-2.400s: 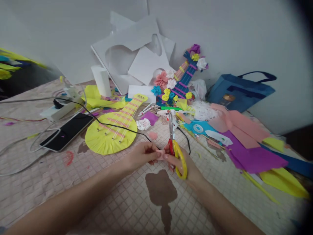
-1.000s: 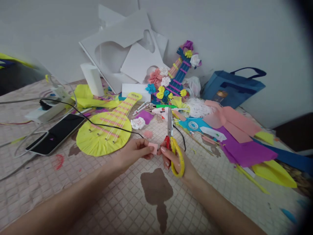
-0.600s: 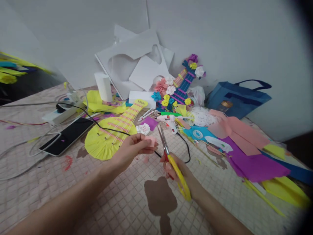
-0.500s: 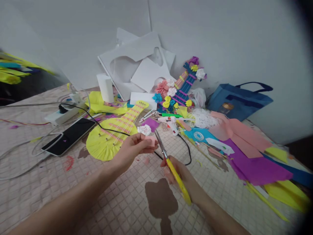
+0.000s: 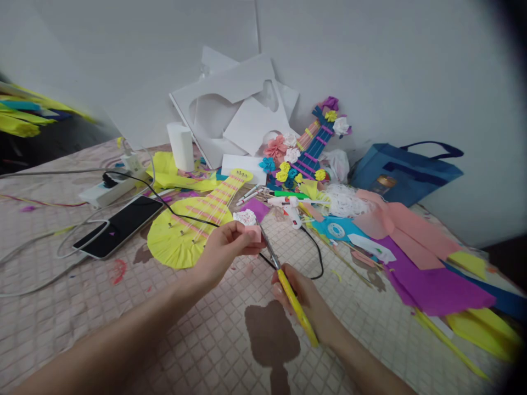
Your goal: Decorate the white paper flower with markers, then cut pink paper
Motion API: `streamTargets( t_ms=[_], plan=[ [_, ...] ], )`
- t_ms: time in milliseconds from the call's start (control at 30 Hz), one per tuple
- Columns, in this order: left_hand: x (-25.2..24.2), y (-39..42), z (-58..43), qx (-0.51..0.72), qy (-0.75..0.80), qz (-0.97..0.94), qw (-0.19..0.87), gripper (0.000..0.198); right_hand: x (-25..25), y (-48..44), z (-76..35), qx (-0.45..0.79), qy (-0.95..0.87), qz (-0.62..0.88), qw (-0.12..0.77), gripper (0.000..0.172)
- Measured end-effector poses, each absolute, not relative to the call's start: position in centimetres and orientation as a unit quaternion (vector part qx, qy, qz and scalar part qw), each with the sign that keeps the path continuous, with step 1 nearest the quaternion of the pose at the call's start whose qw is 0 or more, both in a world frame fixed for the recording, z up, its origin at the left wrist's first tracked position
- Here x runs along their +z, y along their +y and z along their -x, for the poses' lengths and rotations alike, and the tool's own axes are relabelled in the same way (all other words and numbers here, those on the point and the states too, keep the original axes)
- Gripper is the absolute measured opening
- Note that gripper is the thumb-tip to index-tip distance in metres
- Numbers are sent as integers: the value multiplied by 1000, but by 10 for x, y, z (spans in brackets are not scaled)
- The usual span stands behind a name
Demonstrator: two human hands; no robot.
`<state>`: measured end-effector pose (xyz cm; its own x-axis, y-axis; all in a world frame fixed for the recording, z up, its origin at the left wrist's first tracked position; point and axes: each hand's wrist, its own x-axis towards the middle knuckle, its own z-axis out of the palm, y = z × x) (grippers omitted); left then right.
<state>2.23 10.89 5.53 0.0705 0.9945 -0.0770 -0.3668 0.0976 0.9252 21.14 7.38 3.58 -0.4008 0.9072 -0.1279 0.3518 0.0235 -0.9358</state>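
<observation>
My left hand (image 5: 230, 241) pinches a small piece of pink paper (image 5: 256, 234) above the middle of the table. A pair of scissors (image 5: 291, 296) with yellow handles is gripped in my right hand (image 5: 302, 291). Their blades point up and away, right beside the paper's right edge; whether they touch it I cannot tell. Behind my left hand lies a yellow paper guitar (image 5: 177, 227) with pink stripes and strings. A crumpled white paper piece with red specks (image 5: 244, 218) and a purple paper square (image 5: 256, 207) sit just beyond my fingers.
A glue gun (image 5: 293, 208) lies behind the scissors, its black cord looping right. At left are a phone (image 5: 119, 227) and a power strip (image 5: 105, 192) with cables. Pink sheets (image 5: 411, 236), purple paper (image 5: 436, 282) and a blue bag (image 5: 405, 173) occupy the right. A flower-covered blue guitar (image 5: 313, 148) leans behind.
The scissor blades have come closer together beside the pink paper. Both hands stay in nearly the same place, and the view has shifted slightly.
</observation>
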Motion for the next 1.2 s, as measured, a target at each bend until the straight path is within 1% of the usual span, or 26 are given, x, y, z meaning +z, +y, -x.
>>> streamTargets(
  t_ms=[100, 267, 400, 933, 1200],
  plan=[
    [54, 109, -24, 553, 404, -386, 618, 24, 33, 75, -212, 490, -676, 483, 263, 14],
    [52, 109, -25, 561, 395, -381, 620, 23, 33, 75, -211, 462, -688, 497, 256, 23],
    [51, 109, -25, 564, 393, -378, 620, 24, 30, 76, -213, 462, -688, 497, 255, 26],
    [52, 109, -24, 558, 394, -381, 623, 23, 28, 75, -212, 472, -668, 516, 255, 21],
    [49, 110, -22, 555, 379, -391, 629, 21, 28, 75, -213, 453, -682, 512, 260, 25]
  ],
)
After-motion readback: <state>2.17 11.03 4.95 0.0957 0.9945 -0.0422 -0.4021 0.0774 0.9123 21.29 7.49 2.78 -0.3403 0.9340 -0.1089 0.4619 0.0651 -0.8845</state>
